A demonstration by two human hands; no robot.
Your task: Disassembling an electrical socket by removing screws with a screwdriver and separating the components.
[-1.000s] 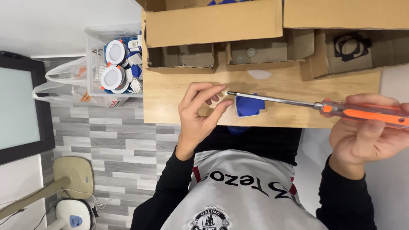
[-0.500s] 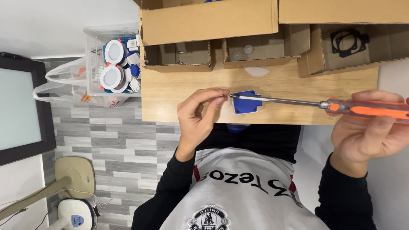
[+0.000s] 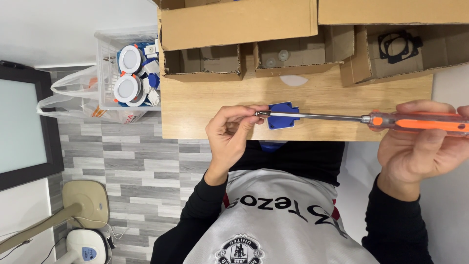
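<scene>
Holding the orange screwdriver tight in my right hand, my left hand pinches its tip over the blue part near the surface's front edge. A slip could poke my fingers.

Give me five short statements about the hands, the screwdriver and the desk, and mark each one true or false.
1. The right hand grips the orange handle of the screwdriver. True.
2. The left hand lies flat on the wooden desk. False: its fingertips pinch the tip of the screwdriver's shaft.
3. A blue part lies on the desk under the shaft. True.
4. The clear plastic basket holds round white fittings. True.
5. The cardboard boxes stand at the desk's near edge. False: they line the far side.
</scene>
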